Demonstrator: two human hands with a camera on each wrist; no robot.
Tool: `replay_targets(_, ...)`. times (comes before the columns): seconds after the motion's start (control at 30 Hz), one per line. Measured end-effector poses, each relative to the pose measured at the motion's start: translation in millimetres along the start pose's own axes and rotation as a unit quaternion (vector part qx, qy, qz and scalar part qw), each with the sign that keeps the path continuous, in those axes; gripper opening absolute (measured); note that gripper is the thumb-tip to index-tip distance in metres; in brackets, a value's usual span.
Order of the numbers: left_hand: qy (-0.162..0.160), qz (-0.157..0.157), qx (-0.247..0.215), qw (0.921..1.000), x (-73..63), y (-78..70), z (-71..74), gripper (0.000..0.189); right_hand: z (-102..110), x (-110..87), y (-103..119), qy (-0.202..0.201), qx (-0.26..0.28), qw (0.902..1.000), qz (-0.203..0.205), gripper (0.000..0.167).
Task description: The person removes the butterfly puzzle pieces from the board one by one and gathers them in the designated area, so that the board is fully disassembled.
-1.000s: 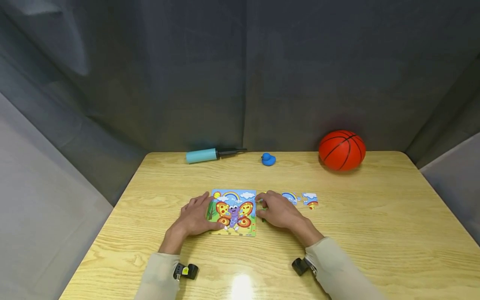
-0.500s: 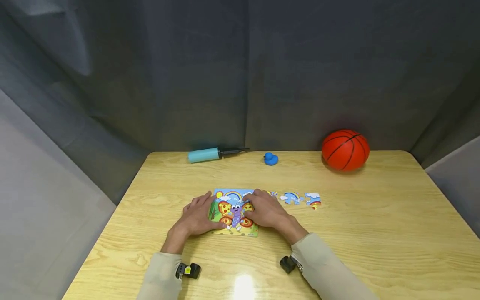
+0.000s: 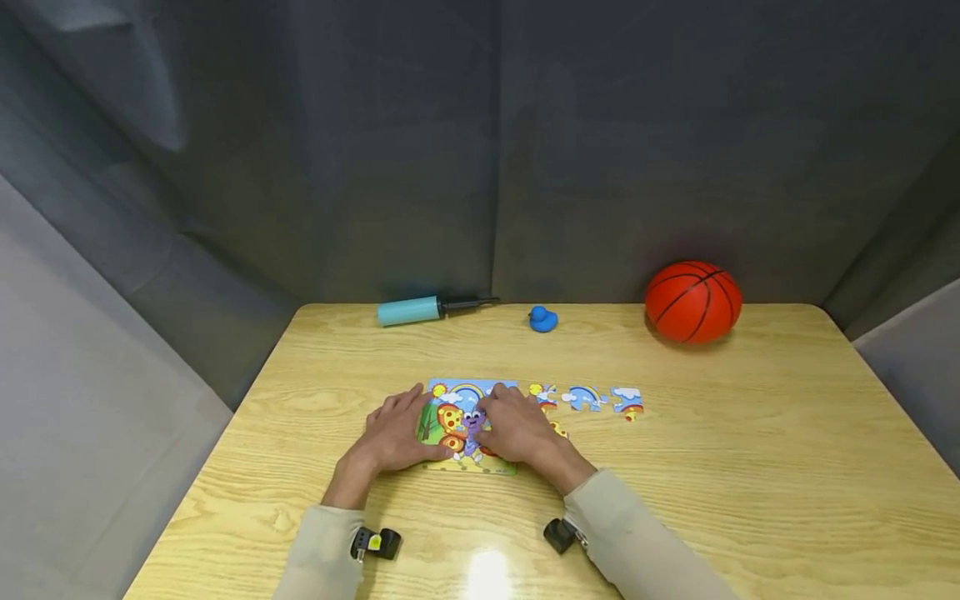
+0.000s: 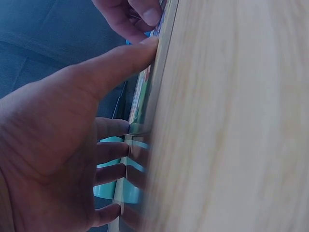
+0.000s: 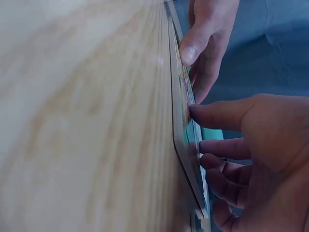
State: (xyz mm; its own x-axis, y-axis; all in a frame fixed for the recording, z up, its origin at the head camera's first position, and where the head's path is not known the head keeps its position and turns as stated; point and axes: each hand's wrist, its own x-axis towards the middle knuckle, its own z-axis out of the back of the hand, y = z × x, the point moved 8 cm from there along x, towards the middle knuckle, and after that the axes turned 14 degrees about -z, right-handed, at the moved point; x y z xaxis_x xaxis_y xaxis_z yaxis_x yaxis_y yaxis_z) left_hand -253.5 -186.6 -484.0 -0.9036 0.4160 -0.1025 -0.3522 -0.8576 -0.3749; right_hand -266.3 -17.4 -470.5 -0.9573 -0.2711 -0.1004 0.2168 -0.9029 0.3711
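A rectangular jigsaw puzzle board with a purple butterfly, a sun and a rainbow lies flat on the wooden table. The left hand rests along its left side, fingers spread beyond the edge and thumb on the picture's lower part. In the left wrist view, the left thumb lies on the board. The right hand covers the board's right half. In the right wrist view, its thumb and bent fingers touch the picture side, slightly apart; no separate piece shows between them. The butterfly's right wing is mostly hidden.
Loose jigsaw pieces lie right of the board: a sun piece, a rainbow piece and a cloud piece. A yellow piece is partly hidden. Behind are a blue hand pump, a blue rubber duck and a red basketball.
The right hand has moved left from the board's right edge onto the picture, uncovering pieces on the right. The left hand has stayed in place on the board.
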Motion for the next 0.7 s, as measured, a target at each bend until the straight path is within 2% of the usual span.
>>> replay_targets(0.3,-0.001,-0.001,0.0,1.0,-0.5,-0.2,-0.3,0.102,1.6,0.5,0.0,0.021,0.036,0.999,-0.019,0.042)
replay_targets(0.57,0.0,-0.002,-0.006,1.0,-0.4,-0.6,-0.3,0.103,3.6,1.6,0.7,0.011,0.04,0.9988,-0.025,0.039)
replay_targets(0.7,-0.002,-0.002,-0.007,1.0,-0.2,-0.5,-0.1,0.102,4.9,2.3,3.6,-0.002,0.055,0.9984,-0.012,0.04)
